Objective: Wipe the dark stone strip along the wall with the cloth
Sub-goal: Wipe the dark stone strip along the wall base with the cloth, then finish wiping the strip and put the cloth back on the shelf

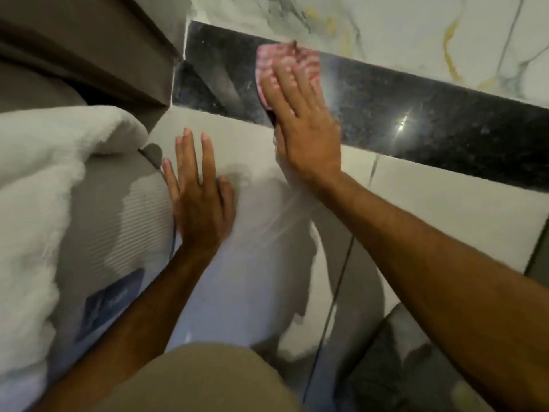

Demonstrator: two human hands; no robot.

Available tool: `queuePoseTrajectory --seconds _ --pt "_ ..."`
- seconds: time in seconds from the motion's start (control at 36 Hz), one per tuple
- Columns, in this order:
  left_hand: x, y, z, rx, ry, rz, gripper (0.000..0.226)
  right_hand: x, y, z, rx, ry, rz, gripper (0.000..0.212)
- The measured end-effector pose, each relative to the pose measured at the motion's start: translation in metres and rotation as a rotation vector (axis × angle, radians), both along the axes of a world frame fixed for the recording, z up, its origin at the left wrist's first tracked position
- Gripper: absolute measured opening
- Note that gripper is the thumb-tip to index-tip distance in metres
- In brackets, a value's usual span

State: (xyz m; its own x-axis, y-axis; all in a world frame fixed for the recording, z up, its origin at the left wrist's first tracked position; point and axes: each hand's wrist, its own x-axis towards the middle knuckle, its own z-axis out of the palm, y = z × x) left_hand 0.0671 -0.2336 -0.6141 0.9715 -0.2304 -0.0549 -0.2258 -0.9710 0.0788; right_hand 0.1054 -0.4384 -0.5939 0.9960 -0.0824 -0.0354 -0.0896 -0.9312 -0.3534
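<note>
1. Pressing flat: the right hand (303, 126) has its fingers (285, 81) extended and close together, palm down on one pink-and-white cloth (285, 63). Nothing is pinched; the cloth is held by pressure against the surface under it.
2. Cloth count: one. It shows beyond the fingertips toward 12 o'clock and along the hand's left edge toward 9 o'clock. The part under the palm is hidden.
3. Cloth lies on the dark stone strip (416, 114), count one, near the strip's left third. The cloth's upper edge reaches the strip's top border.
4. Strip orientation: long axis runs from about 10 o'clock (upper left) to 4 o'clock (right edge of view). Surface is polished, speckled, with one bright light reflection right of the hand.
5. Above the strip: white marble wall (401, 34) with grey and yellow veins. Below it: pale floor tiles (445, 188) with dark grout lines.
6. The left hand (199, 197), count one, rests open on the pale tile, fingers spread and pointing to 12 o'clock, holding nothing, well apart from the cloth.
7. Both forearms are bare, entering from 6 and 4 o'clock.
8. At 9 o'clock: one white fluffy blanket (38, 179) over a ribbed grey mattress (118, 209) carrying one blue label (110, 304); text unreadable.
</note>
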Motion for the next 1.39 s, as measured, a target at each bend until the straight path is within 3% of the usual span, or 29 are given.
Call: queuePoseTrajectory --seconds 0.06,0.11,0.19,0.31,0.39,0.47,0.64,0.75,0.86,0.97,1.11,1.22,1.31,1.39 --pt "0.004 -0.007 0.018 0.001 0.069 0.015 0.062 -0.036 0.003 0.012 0.083 0.012 0.126 0.061" --pt "0.011 -0.019 0.044 0.024 0.161 0.027 0.059 -0.081 -0.002 0.03 0.195 0.084 0.056 0.067" --pt "0.009 -0.041 0.101 0.092 0.265 0.004 0.057 -0.141 -0.007 0.067 0.344 0.402 -0.082 0.078" --pt "-0.023 -0.068 0.204 -0.117 0.3 0.012 0.043 -0.191 -0.012 0.151 0.583 0.782 -0.21 0.066" --pt "-0.057 -0.077 0.281 -0.171 0.371 0.008 0.041 -0.206 0.0 0.246 0.796 0.681 -0.452 0.052" --pt "-0.085 -0.068 0.361 -0.184 0.381 0.051 0.05 -0.201 0.019 0.342 0.878 0.543 -0.589 0.047" --pt "-0.113 -0.005 0.49 -0.292 0.317 0.254 0.055 -0.18 0.063 0.481 0.995 0.548 -0.526 0.049" --pt "-0.104 0.059 0.538 -0.341 0.183 0.2 0.05 -0.158 0.11 0.521 0.992 0.5 -0.387 0.047" --pt "-0.076 0.138 0.561 -0.309 0.021 0.027 0.048 -0.135 0.173 0.539 1.012 0.4 -0.309 0.044" --pt "-0.034 0.211 0.561 -0.28 -0.105 0.062 0.048 -0.12 0.25 0.54 1.01 0.424 -0.275 0.04" --pt "0.011 0.271 0.532 -0.147 0.09 0.006 0.059 -0.101 0.336 0.521 0.903 0.635 -0.218 0.034" --pt "0.033 0.279 0.495 -0.016 0.205 -0.162 0.076 -0.099 0.383 0.485 0.708 0.669 -0.428 0.022" --pt "0.035 0.28 0.463 0.095 0.23 -0.209 0.085 -0.101 0.407 0.445 0.573 0.566 -0.477 0.045" --pt "0.025 0.277 0.432 0.093 0.159 -0.197 0.085 -0.106 0.419 0.404 0.426 0.549 -0.329 0.072"
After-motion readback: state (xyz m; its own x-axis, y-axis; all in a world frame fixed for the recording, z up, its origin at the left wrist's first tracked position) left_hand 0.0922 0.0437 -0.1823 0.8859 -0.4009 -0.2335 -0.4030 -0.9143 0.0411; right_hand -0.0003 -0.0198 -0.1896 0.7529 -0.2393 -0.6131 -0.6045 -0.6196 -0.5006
